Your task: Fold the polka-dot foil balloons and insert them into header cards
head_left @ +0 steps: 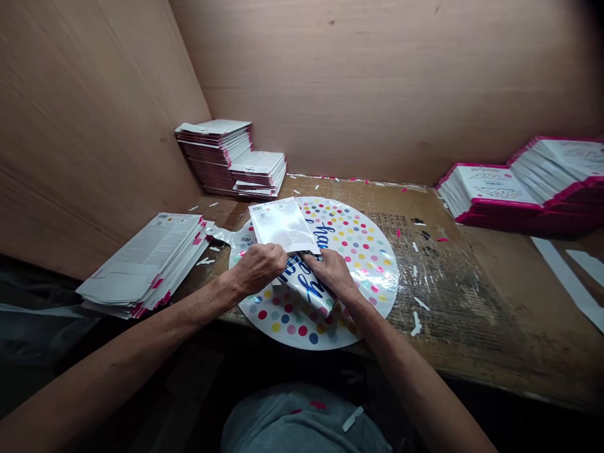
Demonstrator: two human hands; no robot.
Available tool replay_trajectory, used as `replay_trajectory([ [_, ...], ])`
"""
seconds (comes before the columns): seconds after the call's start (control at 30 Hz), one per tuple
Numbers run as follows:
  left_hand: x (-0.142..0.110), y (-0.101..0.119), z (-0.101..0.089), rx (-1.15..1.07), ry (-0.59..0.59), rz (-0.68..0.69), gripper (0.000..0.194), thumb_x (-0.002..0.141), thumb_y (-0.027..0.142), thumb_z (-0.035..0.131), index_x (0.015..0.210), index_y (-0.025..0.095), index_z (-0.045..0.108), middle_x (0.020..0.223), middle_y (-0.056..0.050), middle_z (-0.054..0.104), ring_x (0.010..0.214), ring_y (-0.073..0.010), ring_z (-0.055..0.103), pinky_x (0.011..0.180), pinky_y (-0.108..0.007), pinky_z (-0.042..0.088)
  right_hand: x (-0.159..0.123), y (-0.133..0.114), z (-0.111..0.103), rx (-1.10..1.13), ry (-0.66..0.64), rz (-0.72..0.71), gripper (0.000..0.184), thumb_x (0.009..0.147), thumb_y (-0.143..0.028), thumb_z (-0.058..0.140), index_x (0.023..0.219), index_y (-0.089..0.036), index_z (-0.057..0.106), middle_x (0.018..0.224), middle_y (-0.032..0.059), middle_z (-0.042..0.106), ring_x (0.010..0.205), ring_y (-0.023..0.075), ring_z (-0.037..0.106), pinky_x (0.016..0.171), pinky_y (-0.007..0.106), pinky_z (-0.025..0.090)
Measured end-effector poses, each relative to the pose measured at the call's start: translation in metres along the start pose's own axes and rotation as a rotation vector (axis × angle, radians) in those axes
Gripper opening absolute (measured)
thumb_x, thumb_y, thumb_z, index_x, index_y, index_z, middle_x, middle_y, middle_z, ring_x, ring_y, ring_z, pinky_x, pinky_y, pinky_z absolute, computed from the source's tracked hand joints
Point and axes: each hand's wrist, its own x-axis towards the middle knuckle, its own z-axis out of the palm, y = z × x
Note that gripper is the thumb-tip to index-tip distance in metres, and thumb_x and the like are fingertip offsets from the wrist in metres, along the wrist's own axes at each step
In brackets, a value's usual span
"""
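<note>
A white printed paper envelope (pixel 283 225) with a barcode is held in my left hand (pixel 260 267), its fingers closed at the envelope's lower edge. My right hand (pixel 331 272) is closed on a folded foil balloon (pixel 306 290), dotted and marked with blue script. The folded balloon's upper end meets the envelope's lower edge; I cannot tell how far it goes inside. Beneath both hands, a flat round foil balloon (pixel 372 264) with coloured dots lies on the table. Its tail (pixel 219 234) points left.
A fanned stack of white envelopes (pixel 141 261) lies at the left. More envelopes (pixel 214 154) are piled in the back left corner. Pink-edged packets (pixel 500 189) stand at the right. Paper scraps (pixel 416 324) litter the cardboard-covered table (pixel 453 302). Wooden panels (pixel 377 88) rise behind and at left.
</note>
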Motion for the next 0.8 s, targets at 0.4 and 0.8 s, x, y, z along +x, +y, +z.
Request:
replay_trajectory([
  [0.4, 0.008, 0.055, 0.040, -1.475, 0.607, -1.012, 0.053, 0.076, 0.045, 0.070, 0.115, 0.014, 0.055, 0.093, -0.010, 0.073, 0.078, -0.0224, 0.071, 0.069, -0.032, 0.056, -0.010, 0.016, -0.007, 0.206, 0.258, -0.109, 0.045, 0.093, -0.053, 0.043, 0.104, -0.016, 0.065, 0.097, 0.0106, 0.072, 0.085, 0.0237, 0.065, 0.077, 0.035, 0.050],
  [0.8, 0.001, 0.074, 0.008, -1.803, 0.569, -0.756, 0.082, 0.081, 0.084, 0.033, 0.121, 0.017, 0.060, 0.109, -0.013, 0.071, 0.108, -0.0302, 0.064, 0.090, -0.044, 0.051, -0.091, 0.043, 0.003, -0.144, 0.368, -1.008, 0.060, 0.099, -0.011, 0.036, 0.157, -0.011, 0.021, 0.144, 0.0203, 0.052, 0.142, 0.0261, 0.038, 0.110, 0.048, 0.044],
])
